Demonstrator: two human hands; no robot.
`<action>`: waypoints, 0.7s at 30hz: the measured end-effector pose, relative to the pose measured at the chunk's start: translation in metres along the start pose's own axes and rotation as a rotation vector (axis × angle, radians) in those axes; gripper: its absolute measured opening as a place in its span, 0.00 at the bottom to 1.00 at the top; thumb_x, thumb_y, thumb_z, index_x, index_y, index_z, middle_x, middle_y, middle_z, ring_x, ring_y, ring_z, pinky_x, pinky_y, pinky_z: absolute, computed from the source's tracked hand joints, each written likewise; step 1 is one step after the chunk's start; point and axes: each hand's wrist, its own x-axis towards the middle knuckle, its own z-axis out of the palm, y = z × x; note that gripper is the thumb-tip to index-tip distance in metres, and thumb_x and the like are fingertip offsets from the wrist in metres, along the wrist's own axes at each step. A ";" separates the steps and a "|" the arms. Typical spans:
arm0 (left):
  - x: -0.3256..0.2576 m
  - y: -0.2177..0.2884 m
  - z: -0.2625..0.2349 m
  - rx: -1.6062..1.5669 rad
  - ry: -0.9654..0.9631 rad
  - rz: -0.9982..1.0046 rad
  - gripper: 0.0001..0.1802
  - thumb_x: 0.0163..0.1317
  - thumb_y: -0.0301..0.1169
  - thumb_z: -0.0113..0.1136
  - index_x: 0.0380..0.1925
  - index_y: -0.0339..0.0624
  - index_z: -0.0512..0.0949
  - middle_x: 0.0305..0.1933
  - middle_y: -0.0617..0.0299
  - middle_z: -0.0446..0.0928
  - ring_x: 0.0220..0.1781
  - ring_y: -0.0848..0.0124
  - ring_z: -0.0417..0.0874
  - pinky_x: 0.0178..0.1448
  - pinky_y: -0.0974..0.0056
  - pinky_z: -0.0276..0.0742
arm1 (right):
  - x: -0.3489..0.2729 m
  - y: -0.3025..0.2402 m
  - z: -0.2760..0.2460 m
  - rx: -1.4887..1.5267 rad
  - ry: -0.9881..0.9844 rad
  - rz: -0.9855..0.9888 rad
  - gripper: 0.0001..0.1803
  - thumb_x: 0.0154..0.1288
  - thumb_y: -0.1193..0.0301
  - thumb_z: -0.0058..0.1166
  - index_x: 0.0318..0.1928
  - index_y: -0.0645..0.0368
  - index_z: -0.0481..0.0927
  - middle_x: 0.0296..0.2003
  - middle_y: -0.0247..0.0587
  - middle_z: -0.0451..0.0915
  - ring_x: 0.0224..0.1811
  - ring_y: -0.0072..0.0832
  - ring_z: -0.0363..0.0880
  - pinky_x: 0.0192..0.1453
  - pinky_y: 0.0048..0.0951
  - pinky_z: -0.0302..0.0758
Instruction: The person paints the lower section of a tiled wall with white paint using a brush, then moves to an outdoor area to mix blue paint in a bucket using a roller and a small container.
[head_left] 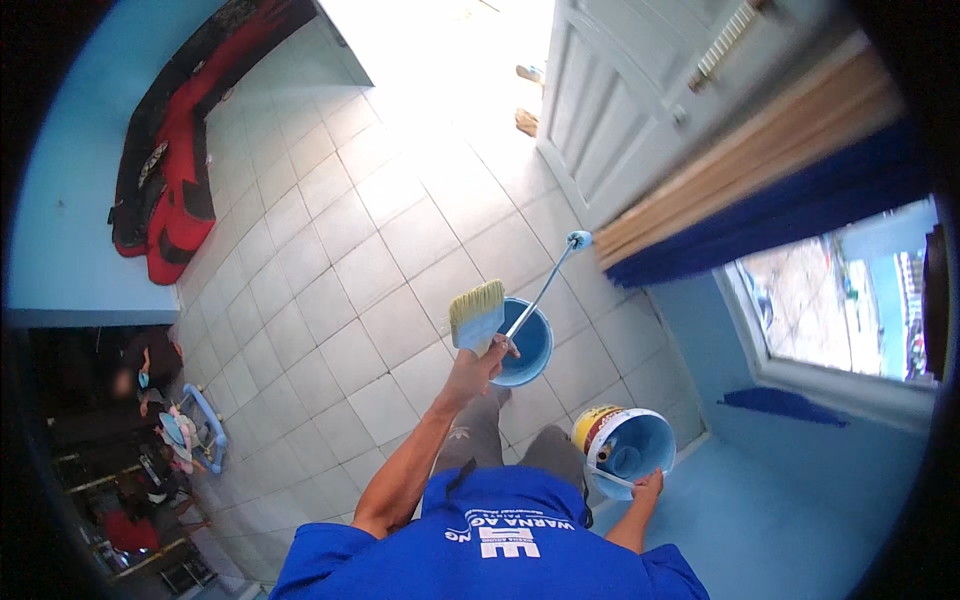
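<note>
My left hand (480, 366) is closed around a wide brush (478, 312) with pale bristles and a light blue base. The same hand grips a thin rod (540, 292) that ends in a small blue paint-covered head (579, 240). Just beyond it is a blue bucket (528, 362); whether it hangs from this hand or stands on the floor I cannot tell. Low at my right side, my right hand (648, 487) holds the rim or handle of a white and yellow paint pail (597, 425). The pail is tilted, its inside blue, with items in it I cannot make out clearly.
Pale tiles (370, 280) cover the floor. A white door (625, 100) stands at the far right, beside a beige and blue curtain (760, 200) and a window (830, 290). A red and black sofa (180, 205) is at far left. People (140, 385) are in a dark doorway on the left.
</note>
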 end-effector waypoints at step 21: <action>0.370 0.395 -0.359 0.051 0.258 0.071 0.04 0.71 0.29 0.53 0.38 0.42 0.75 0.36 0.58 0.81 0.15 0.84 0.61 0.14 0.75 0.52 | -0.389 -0.067 0.715 0.207 -0.192 0.134 0.19 0.67 0.58 0.58 0.28 0.53 0.64 0.17 0.31 0.59 0.11 0.27 0.55 0.19 0.35 0.63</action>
